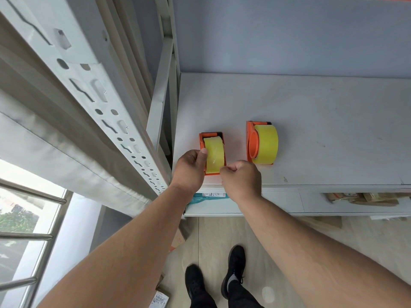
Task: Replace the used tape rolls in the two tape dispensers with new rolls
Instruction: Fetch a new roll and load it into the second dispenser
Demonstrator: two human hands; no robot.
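Two orange tape dispensers stand on a white shelf [311,130], each with a yellow tape roll in it. The left dispenser [205,136] sits near the shelf's front edge, and its roll [214,152] looks thin and see-through. My left hand [190,168] grips that dispenser's left side, thumb on the roll's rim. My right hand [241,180] is closed just right of the roll's near end, fingertips pinched at the tape there. The right dispenser [252,141] stands apart with a thicker yellow roll [266,144], untouched.
A perforated white metal upright [111,112] and a curtain rise on the left, with a window [22,218] below them. A lower shelf holds a teal parcel [200,198] and cardboard boxes [367,198]. My black shoes [222,274] stand on the wooden floor.
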